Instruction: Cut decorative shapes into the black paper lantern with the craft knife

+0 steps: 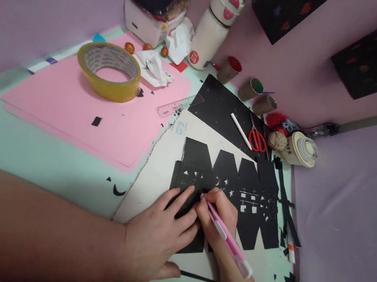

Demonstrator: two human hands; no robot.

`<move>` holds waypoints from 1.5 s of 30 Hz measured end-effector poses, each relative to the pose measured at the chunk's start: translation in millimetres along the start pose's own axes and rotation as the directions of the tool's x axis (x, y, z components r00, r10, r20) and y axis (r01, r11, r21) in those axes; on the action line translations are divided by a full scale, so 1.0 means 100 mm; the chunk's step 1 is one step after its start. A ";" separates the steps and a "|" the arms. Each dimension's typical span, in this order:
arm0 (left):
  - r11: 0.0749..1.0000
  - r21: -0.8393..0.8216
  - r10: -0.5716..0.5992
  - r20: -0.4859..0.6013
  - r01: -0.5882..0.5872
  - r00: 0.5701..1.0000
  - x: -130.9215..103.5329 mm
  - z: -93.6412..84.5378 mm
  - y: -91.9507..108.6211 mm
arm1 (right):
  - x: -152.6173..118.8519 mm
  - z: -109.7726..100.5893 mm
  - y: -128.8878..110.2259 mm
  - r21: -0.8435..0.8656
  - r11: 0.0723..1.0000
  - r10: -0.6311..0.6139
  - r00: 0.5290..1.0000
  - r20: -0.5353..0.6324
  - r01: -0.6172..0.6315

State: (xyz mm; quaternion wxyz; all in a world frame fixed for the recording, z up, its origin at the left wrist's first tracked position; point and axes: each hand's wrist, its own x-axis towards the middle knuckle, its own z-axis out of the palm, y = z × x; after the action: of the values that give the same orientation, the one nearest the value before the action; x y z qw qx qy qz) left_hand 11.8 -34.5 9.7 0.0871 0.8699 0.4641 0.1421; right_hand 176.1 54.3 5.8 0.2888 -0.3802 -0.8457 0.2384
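Black cut-out paper (200, 155) with trapezoid flaps lies on a white board (154, 174). Small stars, triangles, squares and a crescent are cut through it. My left hand (159, 232) rests flat on the paper's left part, fingers spread. Between the fingers of my right hand (220, 212) is a pink craft knife (230, 240), its body slanting down to the right. The knife's tip meets the paper beside my left fingertips; the blade itself is hidden by my fingers.
Pink sheets (70, 117) lie left, with a yellow tape roll (121, 90) on them. Behind are a clear ruler (176, 105), red scissors (257, 140), a white pen (241, 131), a white bottle (208, 34) and cardboard tubes (230, 71). A lidded paper cup (300, 149) stands right, near black scraps (286, 199).
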 end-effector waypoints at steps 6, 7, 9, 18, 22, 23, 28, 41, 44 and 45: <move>1.000 -0.003 0.010 0.002 -0.010 1.000 0.00 0.00 -0.02 | -0.01 0.00 0.01 0.011 1.000 0.008 1.000 -0.006 -0.008; 1.000 -0.002 0.009 0.002 -0.009 1.000 0.00 0.00 -0.01 | -0.01 0.00 0.01 0.017 1.000 0.013 1.000 -0.005 -0.013; 1.000 -0.001 0.010 0.000 -0.010 1.000 0.00 0.00 -0.01 | -0.02 0.01 0.02 0.030 0.999 0.024 1.000 -0.002 -0.024; 1.000 -0.003 0.010 0.039 -0.010 0.999 -0.01 -0.01 -0.01 | 0.11 -0.22 -0.03 0.331 0.893 0.365 0.920 -0.142 -0.303; 1.000 0.011 -0.026 0.046 0.025 0.999 0.00 0.00 0.02 | 0.25 -0.40 0.10 0.397 0.810 0.413 0.901 0.135 -0.431; 0.999 0.016 -0.037 0.047 0.037 0.998 0.00 0.00 0.02 | 0.27 -0.41 0.14 0.417 0.787 0.420 0.890 0.177 -0.454; 1.000 0.011 -0.011 0.051 0.011 0.999 0.01 -0.01 0.01 | 0.30 -0.33 0.23 0.444 0.778 0.361 0.894 0.264 -0.445; 0.998 -0.003 -0.060 0.061 0.061 0.996 0.02 0.02 0.06 | 0.16 -0.19 0.20 0.439 0.889 0.071 0.987 0.141 -0.127; 0.998 -0.006 -0.065 0.060 0.066 0.996 0.02 0.02 0.06 | 0.17 -0.20 0.20 0.431 0.894 0.068 0.988 0.137 -0.121; 0.998 -0.004 -0.068 0.060 0.068 0.996 0.02 0.02 0.06 | 0.17 -0.20 0.20 0.432 0.893 0.071 0.988 0.139 -0.125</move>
State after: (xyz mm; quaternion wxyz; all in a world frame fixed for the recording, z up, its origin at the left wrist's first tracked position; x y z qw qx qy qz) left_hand 18.3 -36.6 9.9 0.1085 0.8573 0.4901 0.1143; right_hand 189.9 83.2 13.3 0.3036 -0.3326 -0.7657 0.4593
